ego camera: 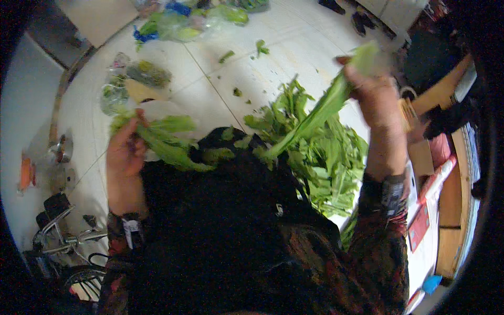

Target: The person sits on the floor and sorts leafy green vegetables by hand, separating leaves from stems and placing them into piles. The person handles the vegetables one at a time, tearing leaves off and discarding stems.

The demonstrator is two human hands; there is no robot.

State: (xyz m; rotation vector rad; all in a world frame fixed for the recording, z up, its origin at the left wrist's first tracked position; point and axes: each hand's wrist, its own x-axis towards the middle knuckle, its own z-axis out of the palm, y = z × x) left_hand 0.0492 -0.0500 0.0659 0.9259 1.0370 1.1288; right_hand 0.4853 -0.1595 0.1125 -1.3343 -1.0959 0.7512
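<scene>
My left hand [126, 151] grips a bunch of leafy greens [167, 151], whose leaves reach right over my dark clothing. Raised on the other side, my right hand [374, 96] holds one long green leaf [323, 106] by its upper end. That leaf slants down to the left, and its lower end is over the edge of my lap. Below it, a heap of loose green leaves [328, 165] lies on the floor, beside my right forearm. Small torn leaves [220, 153] rest on my dark clothing [204, 220]. The right hand and the leaf's top are blurred.
Plastic bags of greens [189, 23] lie on the tiled floor [212, 90] at the far side. More bagged produce [147, 73] and a tan flat piece [143, 91] lie at left. A small wheeled frame [67, 240] stands lower left. Wooden furniture [451, 201] lines the right; shoes [362, 23] sit beyond.
</scene>
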